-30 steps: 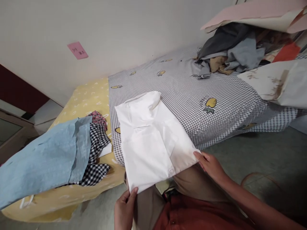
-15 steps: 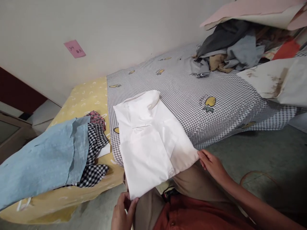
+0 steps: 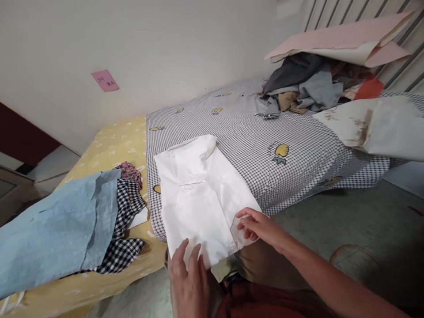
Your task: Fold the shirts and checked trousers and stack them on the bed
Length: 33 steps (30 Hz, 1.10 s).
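A folded white shirt (image 3: 198,194) lies collar-up on the near edge of a bed with a black-and-white checked sheet (image 3: 265,137). My left hand (image 3: 188,278) rests flat on the shirt's lower edge, fingers stretched out. My right hand (image 3: 260,225) lies on the shirt's lower right corner, fingers loosely curled on the cloth. Both hands press the fabric rather than grip it.
A light blue cloth (image 3: 56,229) over a black-and-white checked garment (image 3: 126,225) lies on a yellow sheet (image 3: 109,150) at left. A heap of grey, tan and orange clothes (image 3: 304,84) sits at the bed's far right under pink paper (image 3: 344,39). Grey floor (image 3: 347,221) at right.
Both hands have moved from holding the shirt's lower corners onto its surface. The left hand now lies flat on the lower edge; the right slid left onto the fabric.
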Each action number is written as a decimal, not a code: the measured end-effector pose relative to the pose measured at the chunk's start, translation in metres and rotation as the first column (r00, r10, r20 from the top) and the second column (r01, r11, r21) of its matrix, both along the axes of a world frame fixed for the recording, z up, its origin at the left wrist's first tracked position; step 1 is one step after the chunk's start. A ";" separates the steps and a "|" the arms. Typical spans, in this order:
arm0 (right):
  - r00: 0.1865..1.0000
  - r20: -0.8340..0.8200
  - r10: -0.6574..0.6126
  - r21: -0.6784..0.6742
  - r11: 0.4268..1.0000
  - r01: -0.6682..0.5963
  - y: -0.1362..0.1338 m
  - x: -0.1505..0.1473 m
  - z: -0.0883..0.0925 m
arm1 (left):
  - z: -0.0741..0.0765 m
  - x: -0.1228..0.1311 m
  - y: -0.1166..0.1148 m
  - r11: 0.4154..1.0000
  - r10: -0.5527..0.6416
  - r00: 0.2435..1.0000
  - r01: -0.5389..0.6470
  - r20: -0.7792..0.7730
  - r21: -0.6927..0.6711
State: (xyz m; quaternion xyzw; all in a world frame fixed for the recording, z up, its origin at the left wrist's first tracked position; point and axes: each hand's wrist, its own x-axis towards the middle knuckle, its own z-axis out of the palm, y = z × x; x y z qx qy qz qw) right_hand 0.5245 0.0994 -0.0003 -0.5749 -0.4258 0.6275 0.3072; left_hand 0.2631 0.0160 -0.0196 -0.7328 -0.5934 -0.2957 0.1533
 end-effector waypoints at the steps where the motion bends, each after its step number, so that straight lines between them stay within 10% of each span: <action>1: 1.000 -0.001 -0.016 0.006 1.000 0.016 0.001 -0.004 0.000 | -0.003 0.006 -0.001 1.000 -0.005 1.000 0.005 0.018 0.008; 8: 0.998 -0.060 0.029 0.087 0.996 -0.024 0.014 -0.022 0.006 | -0.027 0.005 -0.004 0.999 0.010 0.997 -0.013 0.073 0.036; 19: 0.938 0.328 -0.113 0.282 0.959 0.017 0.046 -0.055 -0.003 | -0.055 0.000 -0.004 0.999 0.027 0.983 -0.032 0.184 0.026; 23: 0.974 0.207 -0.088 0.370 0.929 0.006 0.037 -0.063 0.007 | -0.052 -0.006 0.000 0.995 -0.034 0.991 0.022 0.126 0.097; 28: 0.951 -0.128 0.282 0.374 0.902 -0.217 0.022 -0.061 0.027 | -0.041 -0.002 0.002 0.995 -0.022 0.987 0.006 0.162 0.102; 33: 0.975 -0.188 0.116 0.271 0.961 -0.062 0.030 -0.058 0.024 | -0.037 0.008 -0.002 0.998 0.021 0.971 -0.032 0.236 0.045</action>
